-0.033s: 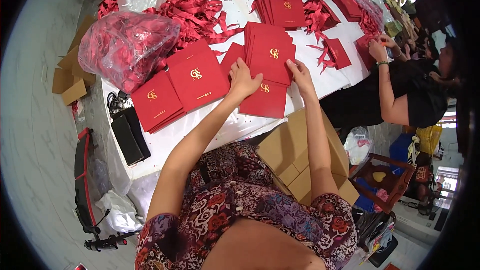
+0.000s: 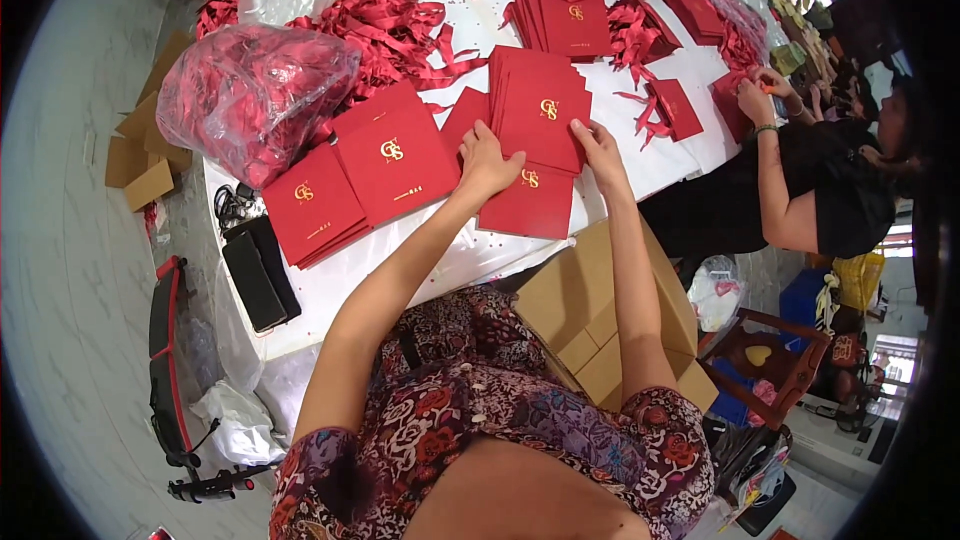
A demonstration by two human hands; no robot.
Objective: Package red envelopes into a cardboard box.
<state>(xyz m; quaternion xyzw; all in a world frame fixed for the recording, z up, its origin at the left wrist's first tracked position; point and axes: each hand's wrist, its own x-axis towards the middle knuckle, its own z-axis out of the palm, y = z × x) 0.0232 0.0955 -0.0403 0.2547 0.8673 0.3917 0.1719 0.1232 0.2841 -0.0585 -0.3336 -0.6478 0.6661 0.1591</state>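
White-covered bench (image 2: 470, 10): fanned red stack (image 2: 530, 90) near front, between both hands. Left hand (image 2: 488, 162) at its left edge, fingers spread wide; right hand (image 2: 603, 152) at right edge, fingers narrow, can't tell if gripping.

Gold monogram (image 2: 549, 110) on red packets (image 2: 540, 82); small print (image 2: 408, 191) below

A loose stack of flat red packets (image 2: 530, 90) lies fanned on a white table (image 2: 470, 2), far edges staggered, a gold emblem on the topmost. The stack's near end overlaps a matching lower packet (image 2: 525, 210), gold emblem showing. Beside its left edge, a third packet (image 2: 468, 108) lies partly hidden.
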